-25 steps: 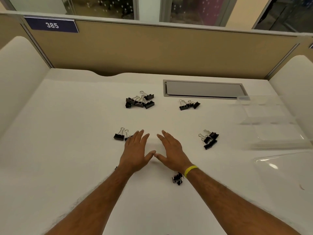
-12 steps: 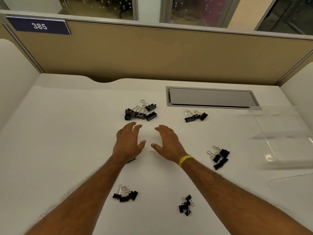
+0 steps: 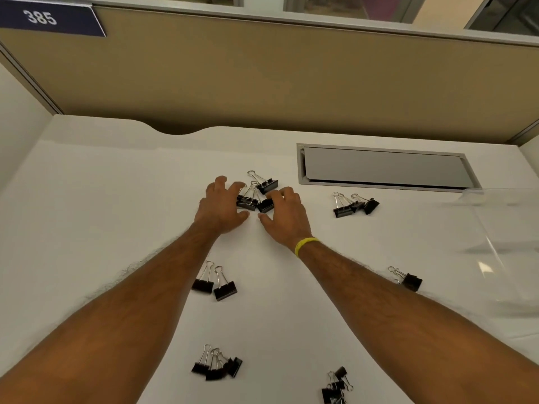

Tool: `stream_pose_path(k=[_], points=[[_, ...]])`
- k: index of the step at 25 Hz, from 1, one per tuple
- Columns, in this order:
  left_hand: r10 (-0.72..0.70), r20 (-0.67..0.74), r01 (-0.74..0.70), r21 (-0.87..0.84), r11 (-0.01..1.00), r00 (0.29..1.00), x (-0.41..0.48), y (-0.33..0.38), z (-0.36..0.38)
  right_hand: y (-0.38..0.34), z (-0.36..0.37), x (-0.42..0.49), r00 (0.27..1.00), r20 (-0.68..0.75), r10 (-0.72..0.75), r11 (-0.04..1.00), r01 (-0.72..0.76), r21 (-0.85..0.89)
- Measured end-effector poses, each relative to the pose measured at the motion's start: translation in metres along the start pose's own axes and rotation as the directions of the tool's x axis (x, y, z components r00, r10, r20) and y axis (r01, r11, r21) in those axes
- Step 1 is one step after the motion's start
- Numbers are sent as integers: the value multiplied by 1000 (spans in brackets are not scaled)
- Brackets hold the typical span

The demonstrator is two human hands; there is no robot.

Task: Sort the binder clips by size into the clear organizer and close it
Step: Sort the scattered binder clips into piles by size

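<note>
Black binder clips lie in small heaps on the white desk (image 3: 102,228). My left hand (image 3: 220,207) and my right hand (image 3: 287,217) flank the far middle heap (image 3: 256,193), fingers spread and curled, fingertips touching its clips from both sides; neither has lifted one. Other heaps: a far right group (image 3: 354,204), a pair (image 3: 215,284) under my left forearm, a near group (image 3: 217,365), a small heap (image 3: 335,386) at the bottom edge, and one clip (image 3: 408,279) beside my right forearm. The clear organizer (image 3: 507,237) stands open at the right edge.
A grey cable hatch (image 3: 385,167) is set into the desk behind the clips. A tan partition (image 3: 291,83) closes the far side, with white side panels left and right. A blue sign reading 385 (image 3: 49,18) hangs at the top left.
Both hands have moved forward across the desk from the near middle to the far middle heap, and their fingers now touch its clips. The view has shifted forward too.
</note>
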State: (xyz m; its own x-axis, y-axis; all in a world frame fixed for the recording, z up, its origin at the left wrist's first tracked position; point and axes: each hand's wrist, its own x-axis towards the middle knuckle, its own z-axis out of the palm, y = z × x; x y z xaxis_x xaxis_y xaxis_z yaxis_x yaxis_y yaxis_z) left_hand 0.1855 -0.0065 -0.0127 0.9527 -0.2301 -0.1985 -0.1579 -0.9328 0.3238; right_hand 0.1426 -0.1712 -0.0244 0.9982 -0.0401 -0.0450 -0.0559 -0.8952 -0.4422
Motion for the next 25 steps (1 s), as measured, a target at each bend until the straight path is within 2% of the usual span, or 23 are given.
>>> stream_pose_path(k=[4,11,15,19,22,25], points=[[3,-14,-2,30,1000,1000,4,-5,4,2,8,8,999,-27,26,998,-25,54],[-27,-95,13,-143,990,995,-3,-12,11,-5,8,2,993,-23,115,945,-102,310],[-99,-175,33,-346,938,980,-6,-16,16,-9,4,-1,977,-4,212,875,-188,447],[-255,-185,108,-570,815,949,-12,-12,14,-12,6,-4,958,27,285,771,-246,587],[-350,-108,151,-757,636,931,-19,-14,12,-15,4,-11,944,106,313,605,-284,744],[-391,-55,144,-875,462,919,-25,-16,7,-23,1,-15,943,177,284,451,-294,843]])
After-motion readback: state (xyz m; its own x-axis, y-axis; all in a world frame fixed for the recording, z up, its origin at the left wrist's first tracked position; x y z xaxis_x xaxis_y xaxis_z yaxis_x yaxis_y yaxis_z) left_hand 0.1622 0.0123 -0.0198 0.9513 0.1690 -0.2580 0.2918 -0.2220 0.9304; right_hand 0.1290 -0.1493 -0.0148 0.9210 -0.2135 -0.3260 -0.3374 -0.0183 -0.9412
